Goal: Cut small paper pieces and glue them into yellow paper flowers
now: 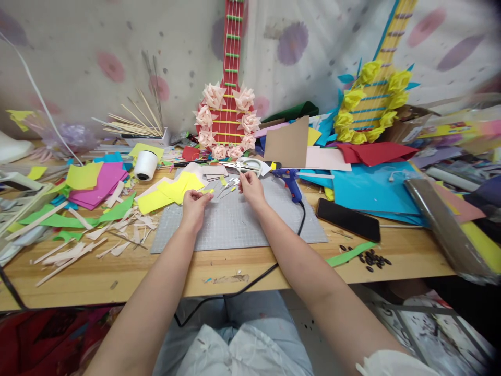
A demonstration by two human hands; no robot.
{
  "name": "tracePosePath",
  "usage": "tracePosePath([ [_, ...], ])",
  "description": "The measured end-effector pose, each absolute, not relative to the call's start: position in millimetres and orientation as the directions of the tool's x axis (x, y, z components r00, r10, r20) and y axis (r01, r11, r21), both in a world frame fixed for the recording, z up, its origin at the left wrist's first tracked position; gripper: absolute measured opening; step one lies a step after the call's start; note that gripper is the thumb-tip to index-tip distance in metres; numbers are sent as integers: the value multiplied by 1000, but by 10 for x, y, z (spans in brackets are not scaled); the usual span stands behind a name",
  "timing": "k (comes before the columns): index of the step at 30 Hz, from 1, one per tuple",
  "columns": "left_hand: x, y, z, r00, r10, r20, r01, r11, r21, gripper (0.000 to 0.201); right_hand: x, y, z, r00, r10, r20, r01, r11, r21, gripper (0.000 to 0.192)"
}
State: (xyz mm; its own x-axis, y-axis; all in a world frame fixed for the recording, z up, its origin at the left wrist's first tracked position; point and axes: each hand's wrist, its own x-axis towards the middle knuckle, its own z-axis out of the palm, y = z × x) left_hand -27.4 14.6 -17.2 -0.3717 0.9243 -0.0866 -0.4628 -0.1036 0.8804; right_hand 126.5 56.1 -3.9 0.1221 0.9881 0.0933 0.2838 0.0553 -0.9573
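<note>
Both your hands reach out over the grey cutting mat on the wooden surface. Your left hand is curled, and its fingers pinch a small yellow paper strip. Your right hand sits near the top edge of the mat, with its fingers pressed together on a tiny white paper bit. More little scraps lie on the mat between your hands. The white scissors lie just past your right hand. The blue glue gun rests to the right of that hand. A yellow paper sheet lies just left of your left hand. A black phone lies farther right, well apart.
</note>
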Motion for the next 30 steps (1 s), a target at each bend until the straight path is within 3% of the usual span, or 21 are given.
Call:
tracePosePath([
  [3,-294,141,-143,-387,916,-106,-496,-109,861,42,1479,615,79,139,980,139,618,24,-786,27],
  [6,-303,136,-122,-379,915,-138,-521,-88,849,40,1610,722,215,119,979,164,795,5,-606,38],
  [11,-317,134,-103,-377,913,-158,-547,-82,833,40,1641,1031,296,-7,967,253,937,94,-335,23],
  [14,-338,135,-99,-377,912,-160,-557,-85,826,41,1623,1199,241,-141,966,217,970,178,-163,35],
  [17,-364,139,-102,-374,915,-154,-563,-92,821,40,1610,1299,179,-206,965,163,975,216,-46,35],
  [24,-421,155,-109,-329,935,-135,-577,-86,812,40,1642,1314,284,-280,957,74,960,279,33,32],
  [30,-440,161,-94,-304,943,-136,-603,-80,794,36,1735,1116,557,-168,980,103,973,182,-139,43],
])
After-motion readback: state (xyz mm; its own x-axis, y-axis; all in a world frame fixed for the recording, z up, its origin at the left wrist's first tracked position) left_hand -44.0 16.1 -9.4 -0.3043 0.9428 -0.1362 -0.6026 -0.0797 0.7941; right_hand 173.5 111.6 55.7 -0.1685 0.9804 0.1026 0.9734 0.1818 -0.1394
